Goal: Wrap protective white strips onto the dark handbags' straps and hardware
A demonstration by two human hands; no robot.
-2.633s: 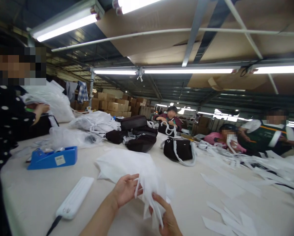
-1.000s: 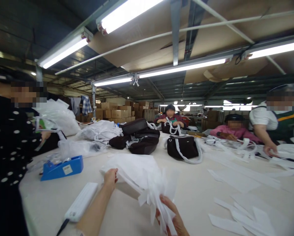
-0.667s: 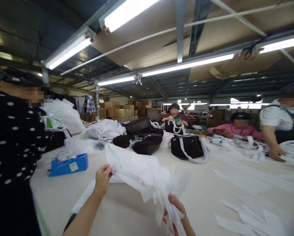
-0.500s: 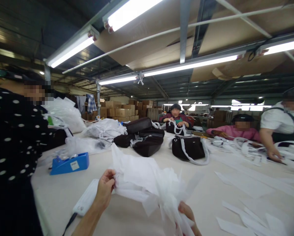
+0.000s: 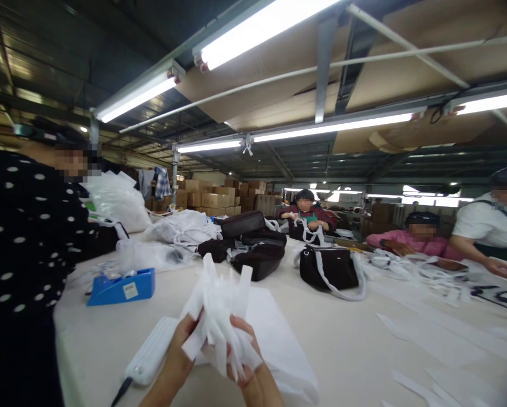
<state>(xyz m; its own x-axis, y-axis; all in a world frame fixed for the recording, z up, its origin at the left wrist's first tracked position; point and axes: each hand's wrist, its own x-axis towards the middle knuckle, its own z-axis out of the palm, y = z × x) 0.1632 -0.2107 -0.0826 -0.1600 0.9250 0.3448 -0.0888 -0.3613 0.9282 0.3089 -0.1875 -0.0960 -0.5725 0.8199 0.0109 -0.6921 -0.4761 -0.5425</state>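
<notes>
A loose bunch of white paper strips (image 5: 220,316) is held up between my two hands over the table. My left hand (image 5: 186,339) closes around its left side. From the right, my right hand (image 5: 245,345) grips the same bunch, fingers curled and partly covered by the strips. Behind and to the right of the bunch, a larger white sheet (image 5: 274,339) lies on the table. Just left of my left forearm sits a white power strip (image 5: 151,350) with a black cord.
A blue tape dispenser (image 5: 121,286) stands at left. Dark bags (image 5: 257,257) are piled ahead, and a dark bag with wrapped straps (image 5: 332,268) is right of them. White strips (image 5: 423,390) lie at right. Co-workers stand or sit around the table (image 5: 346,339).
My right hand has moved left and up, bringing the strips against my left hand. The bunch is now gathered and upright; the larger sheet lies on the table.
</notes>
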